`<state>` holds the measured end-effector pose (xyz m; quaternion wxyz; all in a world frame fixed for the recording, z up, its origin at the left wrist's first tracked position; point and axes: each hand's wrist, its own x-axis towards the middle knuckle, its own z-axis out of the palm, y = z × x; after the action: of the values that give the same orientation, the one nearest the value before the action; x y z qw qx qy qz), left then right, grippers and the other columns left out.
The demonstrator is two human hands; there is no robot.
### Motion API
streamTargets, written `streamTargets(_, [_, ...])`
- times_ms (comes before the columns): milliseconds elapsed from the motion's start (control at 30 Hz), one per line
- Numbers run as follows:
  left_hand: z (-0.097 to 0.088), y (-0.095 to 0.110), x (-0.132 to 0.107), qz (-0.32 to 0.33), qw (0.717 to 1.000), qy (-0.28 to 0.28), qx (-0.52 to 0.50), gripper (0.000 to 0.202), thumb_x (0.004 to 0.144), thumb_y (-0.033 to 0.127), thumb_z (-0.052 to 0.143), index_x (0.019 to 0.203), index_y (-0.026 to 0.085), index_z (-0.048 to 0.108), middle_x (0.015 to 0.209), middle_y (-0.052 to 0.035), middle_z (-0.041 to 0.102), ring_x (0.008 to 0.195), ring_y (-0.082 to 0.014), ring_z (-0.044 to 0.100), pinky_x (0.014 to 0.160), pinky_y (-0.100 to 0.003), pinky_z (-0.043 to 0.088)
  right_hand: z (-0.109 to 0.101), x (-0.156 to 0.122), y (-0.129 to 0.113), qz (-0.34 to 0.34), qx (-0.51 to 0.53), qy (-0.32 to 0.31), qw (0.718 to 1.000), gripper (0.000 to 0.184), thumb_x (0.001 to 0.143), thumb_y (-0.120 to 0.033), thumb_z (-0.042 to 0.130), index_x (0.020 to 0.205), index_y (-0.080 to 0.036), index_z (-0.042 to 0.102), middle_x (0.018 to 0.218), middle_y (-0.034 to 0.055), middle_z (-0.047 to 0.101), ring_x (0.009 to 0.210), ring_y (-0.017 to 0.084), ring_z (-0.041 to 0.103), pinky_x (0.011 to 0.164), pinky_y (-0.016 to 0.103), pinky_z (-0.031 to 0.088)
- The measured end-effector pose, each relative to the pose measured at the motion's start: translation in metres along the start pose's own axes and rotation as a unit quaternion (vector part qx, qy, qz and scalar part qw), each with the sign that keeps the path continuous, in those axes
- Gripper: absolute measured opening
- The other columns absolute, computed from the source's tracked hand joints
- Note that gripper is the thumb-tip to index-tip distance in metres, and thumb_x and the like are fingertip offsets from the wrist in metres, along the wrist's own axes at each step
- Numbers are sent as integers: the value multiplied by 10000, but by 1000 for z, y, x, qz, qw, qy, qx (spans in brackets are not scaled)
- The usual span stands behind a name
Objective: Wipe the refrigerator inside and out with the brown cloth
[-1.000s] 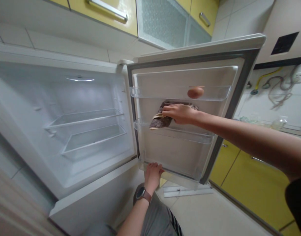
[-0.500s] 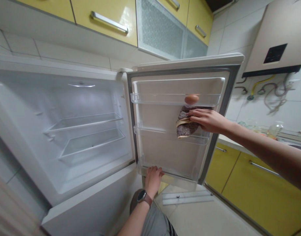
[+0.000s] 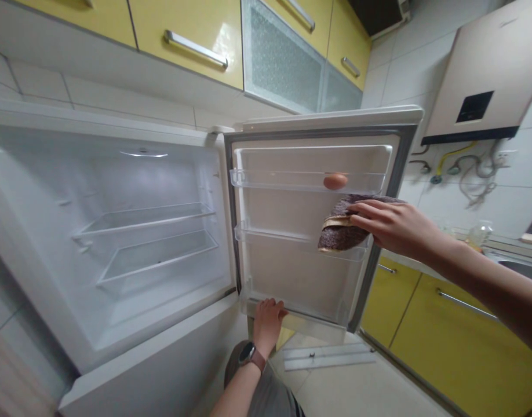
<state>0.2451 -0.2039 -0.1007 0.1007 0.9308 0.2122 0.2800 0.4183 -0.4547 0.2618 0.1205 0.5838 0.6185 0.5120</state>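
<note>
My right hand [image 3: 385, 223] is closed on a brown speckled cloth [image 3: 342, 234] with a pale edging, held folded in front of the middle door shelf. The refrigerator door [image 3: 287, 272] stands open, its inner side facing me. Just above the cloth, a brown egg [image 3: 335, 181] sits in the top clear door shelf [image 3: 283, 179]. My left hand [image 3: 268, 321], a watch on its wrist, has its fingers hooked over the rim of the bottom door shelf [image 3: 316, 320].
On the left, the lit fridge compartment [image 3: 157, 313] has two glass shelves [image 3: 161, 255]. Yellow cabinets [image 3: 188, 29] hang above, and more line the right. A water heater [image 3: 483, 75] is on the wall; a glass jar [image 3: 480, 233] stands on the counter.
My right hand has moved the cloth rightward, away from the middle door shelf's centre. My left hand keeps its place on the bottom shelf. The view has shifted slightly.
</note>
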Motion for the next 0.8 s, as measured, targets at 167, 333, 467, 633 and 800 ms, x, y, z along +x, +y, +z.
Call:
streamTargets(167, [-6,4,0,-2,1000,-4,-5,95,1005,229,661,1019,226,755,1001,-50,705,1058,-261,638,1012,-423,403,27,7,3,6,-17,-9,1000,421,841,-43,568,1205,-211,697,1345,97,720,1120,252,699,794,342,539])
streamTargets(333, [-5,2,-2,-8,1000,-1,-8,114,1016,228,638,1015,228,752,999,-48,704,1061,-256,633,1038,-430,385,46,48,-22,36,-3,-37,999,325,942,-78,519,1193,-184,697,1209,123,735,1006,232,679,694,309,449])
streamTargets(467, [-1,1,-2,-6,1000,-3,-9,110,1014,212,633,1005,227,742,998,-49,708,1057,-255,634,1033,-430,382,63,92,-41,-3,62,-17,998,315,976,-86,507,1219,-177,686,1200,135,712,1037,223,651,749,305,424])
streamTargets(633, [2,0,-1,0,1000,-6,-6,75,1011,217,647,995,223,721,1001,-46,704,1051,-256,637,1041,-445,388,81,153,-62,-36,107,-17,993,315,1005,-97,472,1254,-171,650,1205,128,679,1029,220,645,717,299,377])
streamTargets(800, [5,-6,-6,4,1000,4,-8,56,1014,203,647,995,232,692,1005,-37,695,1073,-249,630,1063,-440,386,89,213,-85,-28,165,-17,986,393,1007,-72,438,1353,-181,587,1304,136,624,1159,250,633,714,298,410])
